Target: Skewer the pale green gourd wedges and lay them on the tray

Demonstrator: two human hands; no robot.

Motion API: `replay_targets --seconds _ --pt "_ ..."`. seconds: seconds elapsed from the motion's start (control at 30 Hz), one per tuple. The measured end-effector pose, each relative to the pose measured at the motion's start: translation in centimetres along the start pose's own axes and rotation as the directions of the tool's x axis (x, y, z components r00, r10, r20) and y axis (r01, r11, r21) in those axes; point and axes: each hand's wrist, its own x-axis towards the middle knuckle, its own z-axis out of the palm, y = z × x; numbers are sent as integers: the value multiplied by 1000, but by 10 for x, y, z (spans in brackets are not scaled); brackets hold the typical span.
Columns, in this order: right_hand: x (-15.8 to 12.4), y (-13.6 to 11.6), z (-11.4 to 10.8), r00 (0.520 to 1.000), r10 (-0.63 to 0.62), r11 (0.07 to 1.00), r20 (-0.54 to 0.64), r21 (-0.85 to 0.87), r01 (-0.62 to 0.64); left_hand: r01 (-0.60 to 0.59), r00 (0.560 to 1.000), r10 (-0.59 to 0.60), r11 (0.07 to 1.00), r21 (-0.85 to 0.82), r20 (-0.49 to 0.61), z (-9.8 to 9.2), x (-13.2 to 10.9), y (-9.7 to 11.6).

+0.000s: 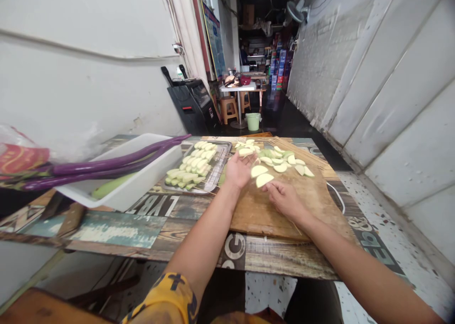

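My right hand (283, 197) is closed, its thumb and fingertips pinching the edge of a pale half-moon vegetable slice (265, 180). Just beyond that slice is another half-moon slice (259, 171), close to my left hand. With the palm turned up and fingers curled, my left hand (239, 171) has a pale slice (246, 152) at its fingertips. Both hands are above a wooden cutting board (259, 215). Loose green-edged slices (280, 167) are spread over its far part. A thin stick shows below my right wrist; whether my hand holds it, I cannot tell.
Left of the board, a metal tray (213, 184) carries rows of skewered slices (194, 163). Long purple eggplants (117, 166) lie across a white plastic bin (121, 196) with a green vegetable (113, 185) inside. Bare wooden skewers (302, 151) lie at the board's far right.
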Motion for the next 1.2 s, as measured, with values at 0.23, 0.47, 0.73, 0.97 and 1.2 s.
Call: replay_targets --seconds 0.23,0.47,0.73,0.97,1.2 --pt "0 0 -1 1000 -29 999 7 -24 29 8 997 -15 997 -78 -80 -1 4 1" --pt "0 2 -1 998 -60 995 34 -80 63 -71 965 95 992 104 -243 -6 9 -3" --pt "0 2 -3 997 -81 982 14 -173 82 -64 965 64 998 8 -254 -7 11 -6" --pt "-2 -1 -4 994 -106 972 11 -210 105 -63 971 42 994 -85 -234 -8 10 -4" --pt "-1 1 -6 996 -87 965 0 -248 84 -99 968 87 994 -39 -236 -7 9 -3"
